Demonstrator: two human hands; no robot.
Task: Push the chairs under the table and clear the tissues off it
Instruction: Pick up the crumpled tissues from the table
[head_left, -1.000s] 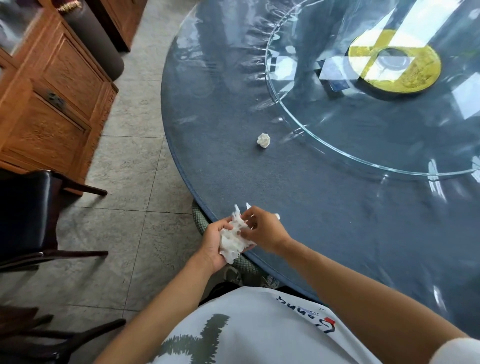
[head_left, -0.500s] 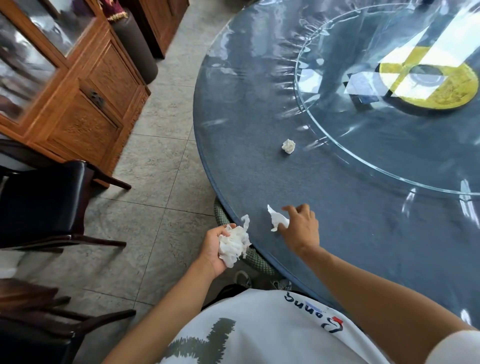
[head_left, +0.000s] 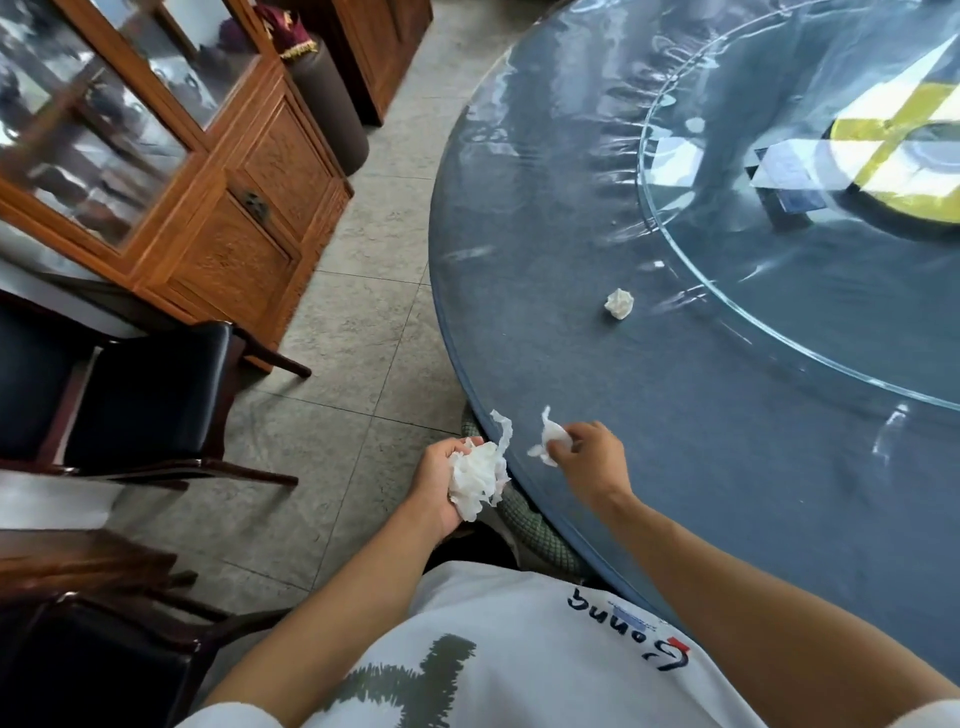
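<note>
Status: the two hands, joined over one wad a sec ago, are now apart. Left hand (head_left: 441, 480) has drawn back off the rim of the round blue-grey table w/ clear plastic cover (head_left: 727, 467) and grips the crumpled white tissue wad (head_left: 478, 475) in curled fingers. Right hand (head_left: 589, 457) stays over the table edge, thumb and fingers pinching a small torn white tissue scrap (head_left: 545, 439) — lifted, not lying flat.

Meaning for task: near-edge tissues are collected, one per hand; scrap prob. goes into the left-hand wad next.

Remaining: one small balled white tissue (head_left: 619, 303) lies on the table well beyond the right hand, just short of the glass turntable (head_left: 675, 270).

Chairs: black-cushioned dark wood chair (head_left: 150, 395) stands left of the left hand, well apart from the table — not yet pushed in. A green-cushioned seat (head_left: 524, 525) sits partly under the rim below the hands.
</note>
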